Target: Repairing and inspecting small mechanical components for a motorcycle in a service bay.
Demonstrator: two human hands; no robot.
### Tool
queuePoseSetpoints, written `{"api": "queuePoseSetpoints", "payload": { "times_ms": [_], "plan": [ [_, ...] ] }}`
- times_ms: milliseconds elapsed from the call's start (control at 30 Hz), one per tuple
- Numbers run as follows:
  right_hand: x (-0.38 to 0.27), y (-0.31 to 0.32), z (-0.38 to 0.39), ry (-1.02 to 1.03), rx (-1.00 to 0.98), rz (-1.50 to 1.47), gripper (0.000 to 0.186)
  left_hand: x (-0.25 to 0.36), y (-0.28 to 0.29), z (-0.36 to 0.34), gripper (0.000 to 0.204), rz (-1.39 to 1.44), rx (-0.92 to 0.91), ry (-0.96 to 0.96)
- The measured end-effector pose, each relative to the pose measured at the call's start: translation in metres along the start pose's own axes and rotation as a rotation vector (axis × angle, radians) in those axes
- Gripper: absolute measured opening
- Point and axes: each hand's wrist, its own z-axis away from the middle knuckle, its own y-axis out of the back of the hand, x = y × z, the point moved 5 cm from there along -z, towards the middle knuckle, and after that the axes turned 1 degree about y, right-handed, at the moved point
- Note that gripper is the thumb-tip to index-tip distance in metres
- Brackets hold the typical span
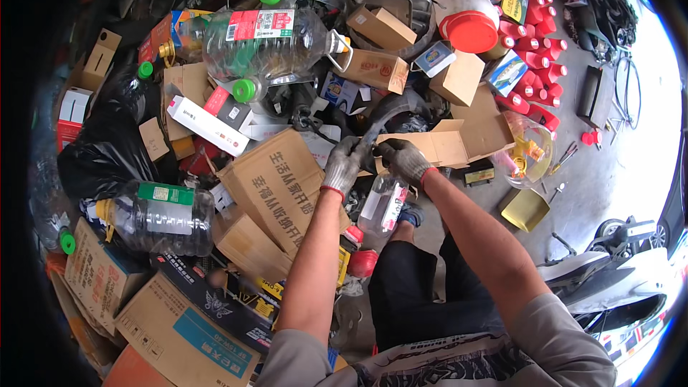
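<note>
Both my hands wear grey work gloves with red cuffs and meet over the middle of the heap. My left hand (344,165) has its fingers closed at the lower end of a dark, curved strip (383,116), whose exact kind I cannot make out. Close beside it, my right hand (406,160) is closed too; what its fingers grip is hidden behind the glove. An opened brown carton (430,145) lies just beyond the right hand. Below the hands stands a clear plastic bottle (382,204) with a pink and white label. A large flattened cardboard box (276,190) lies left of my left forearm.
Large clear jugs (261,43) with green caps, cartons and black bags (107,143) pile up at the left. A white bucket (464,7) with a red rim stands at the back. Many red bottles (530,64), a yellow dustpan (525,209) and a scooter (609,272) are on the right.
</note>
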Motion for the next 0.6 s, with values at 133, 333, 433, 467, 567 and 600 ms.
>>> {"api": "queuePoseSetpoints", "payload": {
  "times_ms": [133, 333, 433, 467, 567, 600],
  "plan": [
    [0.007, 0.006, 0.016, 0.066, 0.096, 0.010, 0.039, 0.001, 0.007, 0.007, 0.026, -0.215, 0.276, -0.063],
    [0.041, 0.010, 0.058, 0.263, 0.239, 0.204, 0.030, -0.044, 0.048, 0.013, 0.034, -0.648, 0.519, 0.171],
    [0.073, 0.029, 0.094, 0.465, 0.403, 0.413, 0.035, -0.030, 0.042, 0.026, 0.033, -0.532, 0.569, 0.097],
    [0.104, 0.041, 0.099, 0.187, 0.387, -0.010, 0.032, -0.021, 0.038, 0.031, 0.030, -0.530, 0.581, 0.032],
    [0.152, 0.051, 0.138, 0.003, 0.411, -0.341, 0.027, -0.016, 0.032, 0.056, 0.029, -0.470, 0.606, -0.085],
    [0.155, 0.056, 0.151, 0.081, 0.479, -0.239, 0.029, -0.017, 0.026, 0.064, 0.029, -0.472, 0.580, -0.092]
  ]
}}
